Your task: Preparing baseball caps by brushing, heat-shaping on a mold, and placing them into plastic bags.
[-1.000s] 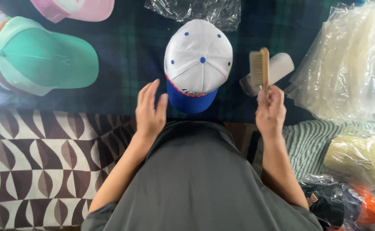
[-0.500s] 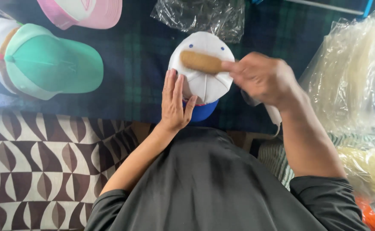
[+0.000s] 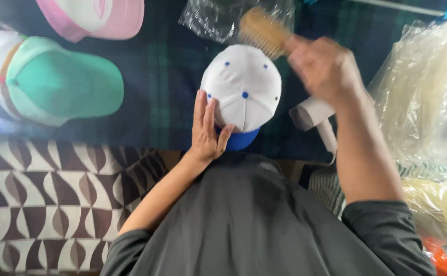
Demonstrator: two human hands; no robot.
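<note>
Three caps [image 3: 242, 92], one brush [image 3: 264, 31] — two hands [image 3: 205, 134]

Single head view, looking straight down, close

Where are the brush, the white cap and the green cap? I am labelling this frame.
brush [image 3: 262, 31], head view, on its bristle block.
white cap [image 3: 244, 84], head view, on its crown.
green cap [image 3: 62, 87], head view, on its crown.

Light: even, moderately bright, and your dark plaid cloth [image 3: 162, 76] reads dim. Glare: white sheen on the plastic bags [image 3: 427, 92] at your right. Blur: your right hand [image 3: 325, 66] and brush [image 3: 264, 31] smear with motion. Sharp: white cap [image 3: 244, 84], left hand [image 3: 205, 130].
</note>
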